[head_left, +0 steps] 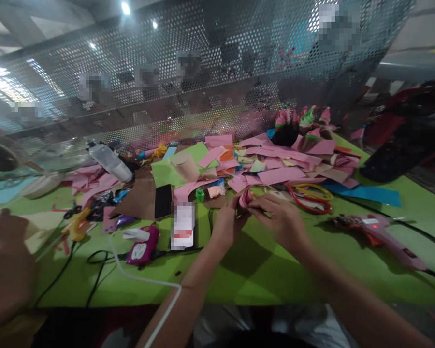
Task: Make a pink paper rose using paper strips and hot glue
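Observation:
Between my two hands, just above the green tabletop, is a small pink piece with curved layers (245, 198), like rolled or swirled foam or paper. My left hand (227, 220) is closed around its left and lower side. From the right, the fingers of my right hand (278, 218) pinch its edge. My fingers cover part of it. Beyond the hands lie many loose pink strips (281, 175). A pink glue gun (387, 237) with a small red light rests to the right. Left of my left hand lies a phone with a lit screen (183, 226).
Red-handled scissors (308, 205) lie right of my hands. A dark phone (163, 201), a magenta pouch (143, 245) and a yellow glue gun (77, 224) are leftward, with cables. A co-worker's hand (7, 232) is at far left. Finished-looking swirled cones (306, 118) stand behind.

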A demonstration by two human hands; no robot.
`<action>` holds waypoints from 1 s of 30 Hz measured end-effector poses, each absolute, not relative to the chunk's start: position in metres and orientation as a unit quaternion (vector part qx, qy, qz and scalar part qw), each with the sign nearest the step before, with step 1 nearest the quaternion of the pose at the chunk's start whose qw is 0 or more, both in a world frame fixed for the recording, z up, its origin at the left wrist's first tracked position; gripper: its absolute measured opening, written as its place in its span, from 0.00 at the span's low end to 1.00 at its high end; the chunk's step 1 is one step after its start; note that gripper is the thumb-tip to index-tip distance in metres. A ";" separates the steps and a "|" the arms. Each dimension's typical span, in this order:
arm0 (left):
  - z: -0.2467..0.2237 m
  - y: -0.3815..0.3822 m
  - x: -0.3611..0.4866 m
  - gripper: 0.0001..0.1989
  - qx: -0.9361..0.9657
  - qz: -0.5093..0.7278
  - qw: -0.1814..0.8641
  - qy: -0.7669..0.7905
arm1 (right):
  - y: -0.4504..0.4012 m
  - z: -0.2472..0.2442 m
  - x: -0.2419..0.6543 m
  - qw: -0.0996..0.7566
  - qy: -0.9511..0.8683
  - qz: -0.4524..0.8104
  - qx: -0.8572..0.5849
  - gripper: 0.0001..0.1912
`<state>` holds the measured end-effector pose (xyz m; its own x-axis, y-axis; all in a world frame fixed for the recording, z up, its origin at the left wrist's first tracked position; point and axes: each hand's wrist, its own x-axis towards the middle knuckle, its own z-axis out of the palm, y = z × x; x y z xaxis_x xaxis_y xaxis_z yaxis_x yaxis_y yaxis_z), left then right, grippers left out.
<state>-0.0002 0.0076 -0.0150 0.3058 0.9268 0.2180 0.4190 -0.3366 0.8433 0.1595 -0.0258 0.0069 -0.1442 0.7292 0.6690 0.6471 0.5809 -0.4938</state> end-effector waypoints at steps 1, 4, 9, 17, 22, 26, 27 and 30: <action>-0.015 0.008 0.000 0.25 0.728 0.372 0.348 0.459 | -0.026 0.007 0.159 0.468 -0.757 0.040 -0.453 0.08; -0.015 0.008 0.000 0.26 0.722 0.385 0.355 0.453 | -0.026 0.007 0.158 0.466 -0.760 0.033 -0.452 0.08; -0.014 0.005 0.002 0.26 0.735 0.353 0.334 0.473 | -0.027 0.007 0.156 0.453 -0.773 0.009 -0.443 0.09; -0.003 -0.001 -0.005 0.25 0.684 0.368 0.468 0.422 | -0.026 0.005 0.158 0.448 -0.773 0.003 -0.449 0.13; -0.003 0.000 -0.007 0.21 0.625 0.392 0.521 0.429 | -0.026 0.008 0.157 0.450 -0.780 0.015 -0.435 0.13; -0.004 0.001 -0.007 0.23 0.589 0.408 0.540 0.442 | -0.026 0.010 0.158 0.457 -0.761 0.051 -0.458 0.09; -0.004 0.001 -0.007 0.23 0.582 0.414 0.541 0.444 | -0.026 0.011 0.159 0.459 -0.753 0.049 -0.468 0.08; -0.001 0.001 -0.007 0.23 0.574 0.424 0.534 0.454 | -0.026 0.013 0.162 0.460 -0.739 0.023 -0.492 0.04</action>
